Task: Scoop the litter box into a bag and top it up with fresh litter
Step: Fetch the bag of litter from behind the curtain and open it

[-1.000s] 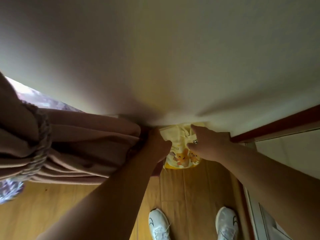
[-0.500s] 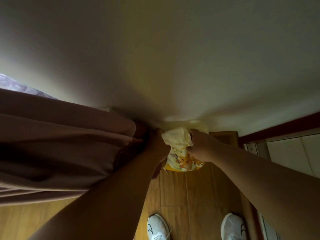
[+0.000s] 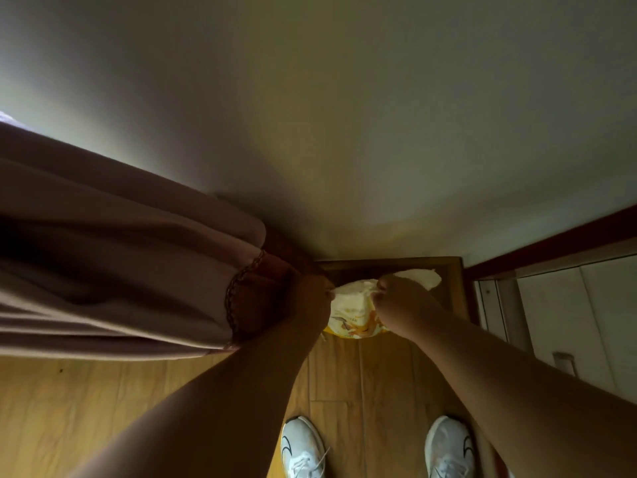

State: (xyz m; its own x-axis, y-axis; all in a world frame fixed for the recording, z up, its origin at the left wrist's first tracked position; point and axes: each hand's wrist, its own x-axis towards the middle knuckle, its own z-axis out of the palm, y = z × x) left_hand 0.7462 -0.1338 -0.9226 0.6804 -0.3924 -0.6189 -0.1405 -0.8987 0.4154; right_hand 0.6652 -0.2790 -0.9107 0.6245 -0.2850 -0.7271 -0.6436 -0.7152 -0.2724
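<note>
Both hands clenched on the top of a yellow-and-white litter bag: left hand gripping its left edge, right hand pinching the right. Bag held low against the white wall, above the wooden floor. Pink curtain bunched just left, touching the left hand. White sneakers below. Red-trimmed door frame at right.

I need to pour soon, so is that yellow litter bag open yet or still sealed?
Cannot tell. Both hands, left hand and right hand, pinch the crumpled top of the litter bag, hiding any opening.
</note>
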